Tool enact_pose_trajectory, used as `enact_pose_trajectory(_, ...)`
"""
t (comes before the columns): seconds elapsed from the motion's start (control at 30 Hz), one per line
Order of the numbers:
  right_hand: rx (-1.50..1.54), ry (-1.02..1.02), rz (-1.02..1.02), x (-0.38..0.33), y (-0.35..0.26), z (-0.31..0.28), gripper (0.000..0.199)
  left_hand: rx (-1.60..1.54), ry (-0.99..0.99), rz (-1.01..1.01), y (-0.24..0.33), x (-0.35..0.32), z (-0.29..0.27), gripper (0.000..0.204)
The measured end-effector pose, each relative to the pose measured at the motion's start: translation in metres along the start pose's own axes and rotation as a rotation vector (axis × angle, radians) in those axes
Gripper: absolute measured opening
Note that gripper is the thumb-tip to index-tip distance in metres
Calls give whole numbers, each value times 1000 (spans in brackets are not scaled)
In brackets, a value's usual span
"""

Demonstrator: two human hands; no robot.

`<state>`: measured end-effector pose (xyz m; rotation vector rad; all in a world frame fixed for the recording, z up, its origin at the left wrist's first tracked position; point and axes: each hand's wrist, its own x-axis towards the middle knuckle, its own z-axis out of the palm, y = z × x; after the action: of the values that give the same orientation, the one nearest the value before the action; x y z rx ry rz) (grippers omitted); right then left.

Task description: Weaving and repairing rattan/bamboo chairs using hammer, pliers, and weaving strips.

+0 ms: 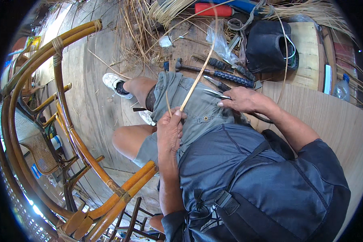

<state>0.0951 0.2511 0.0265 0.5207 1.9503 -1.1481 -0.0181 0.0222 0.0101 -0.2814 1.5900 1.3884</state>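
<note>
My left hand is closed in a pinch around a long, pale cane strip. The strip slants up and away from my thumb, thinning toward its far end, and a shorter bit of it sticks up beside the hand. Above my right thigh, my right hand is closed on a metal-bladed cutting tool pointing left; its handle is mostly hidden by my fingers. Just beyond it lies a pointed blade with a dark handle. Grey shorts cover my lap behind both hands.
A curved cane chair frame stands close on my left. Ahead are a hammer, a black bag, a red cylinder and bundles of cane strips. A plastic bottle stands at the right, beside a wooden board.
</note>
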Motion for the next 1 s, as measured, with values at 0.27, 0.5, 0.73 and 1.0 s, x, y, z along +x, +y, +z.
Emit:
enact_pose_trajectory(0.27, -24, 97, -170, 0, -32, 10, 54, -163, -71, 53, 4, -5, 28, 18)
enact_pose_trajectory(0.5, -45, 35, -168, -3, -31, 11, 53, -90, -35, 37, 8, -13, 24, 18)
enact_pose_trajectory(0.73, 123, -54, -264, -13, -23, 11, 53, -224, -55, 125, 15, -7, 18, 20)
enact_pose_trajectory(1.0, 407, -221, -353, -29, -26, 10, 53, 80, -302, 505, 4, 17, 49, 37)
